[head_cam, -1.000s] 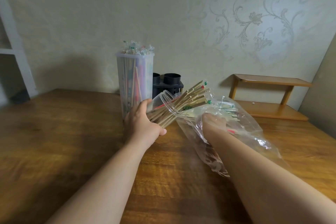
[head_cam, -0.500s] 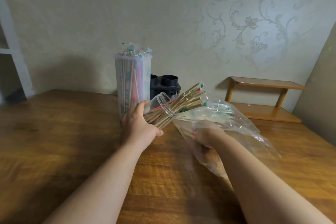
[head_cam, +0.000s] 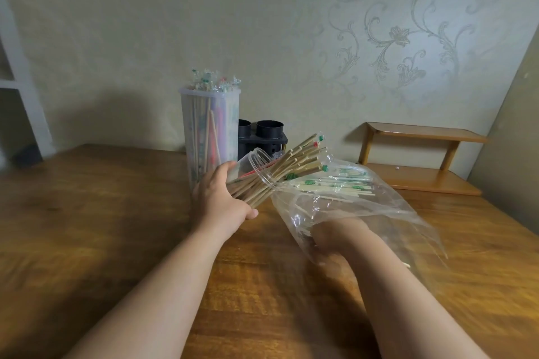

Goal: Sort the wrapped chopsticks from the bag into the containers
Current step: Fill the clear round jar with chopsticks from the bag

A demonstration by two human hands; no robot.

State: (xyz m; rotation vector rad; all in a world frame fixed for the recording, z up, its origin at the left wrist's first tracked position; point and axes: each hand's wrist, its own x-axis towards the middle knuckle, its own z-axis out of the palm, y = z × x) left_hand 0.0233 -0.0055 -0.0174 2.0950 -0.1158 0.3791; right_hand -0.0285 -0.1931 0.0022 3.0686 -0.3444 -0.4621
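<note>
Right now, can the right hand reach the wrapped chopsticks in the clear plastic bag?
Probably yes. The right hand sits behind the film of the clear plastic bag, seemingly inside it, and the wrapped chopsticks lie just beyond with nothing solid between. Blur hides its fingers.

"What shows of you?"

"Two bare arms. My left forearm (head_cam: 163, 280) and my right forearm (head_cam: 408, 300) are uncovered along all the length in view, and each ends in a bare hand."

"What about the hands?"

"My left hand (head_cam: 221, 201) is sharp: a smooth back, bare knuckles, a rounded thumb tip. My right hand (head_cam: 332, 239) is blurred, so I cannot make out its fingers or nails."

"And the wrists?"

"Both bare. The right one is smeared like the hand, and the left one is plain skin."
</note>
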